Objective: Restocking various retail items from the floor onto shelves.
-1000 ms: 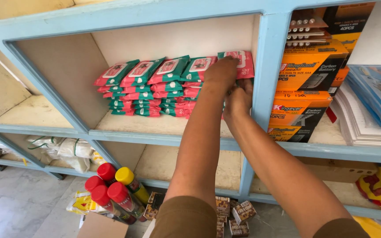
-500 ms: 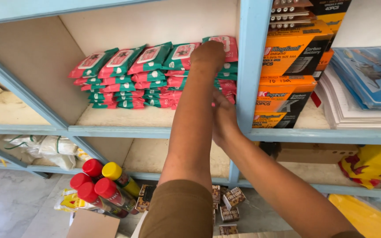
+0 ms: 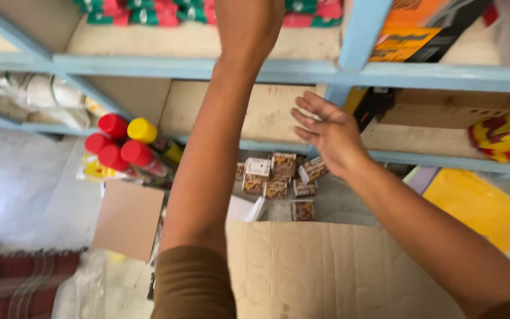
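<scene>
The left hand (image 3: pixel 249 26) reached up to the red and green packets (image 3: pixel 149 12), its fingers out of view; the right hand (image 3: pixel 326 133) hung empty, fingers spread, over small patterned boxes (image 3: pixel 275 177).

Bright, even daylight, soft shadows under the shelves; slight motion blur, perhaps, throughout.

Red and green flat packets (image 3: pixel 149 10), stacked in a row, on the upper blue shelf (image 3: pixel 166 65), mostly cropped at top edge

Pale blue shelf (image 3: pixel 166 64) carrying red and green packets (image 3: pixel 149 12), orange boxes (image 3: pixel 411 35) beside them, lower shelf (image 3: pixel 420 158) with small patterned boxes (image 3: pixel 278 177), spray cans (image 3: pixel 122 145)
</scene>
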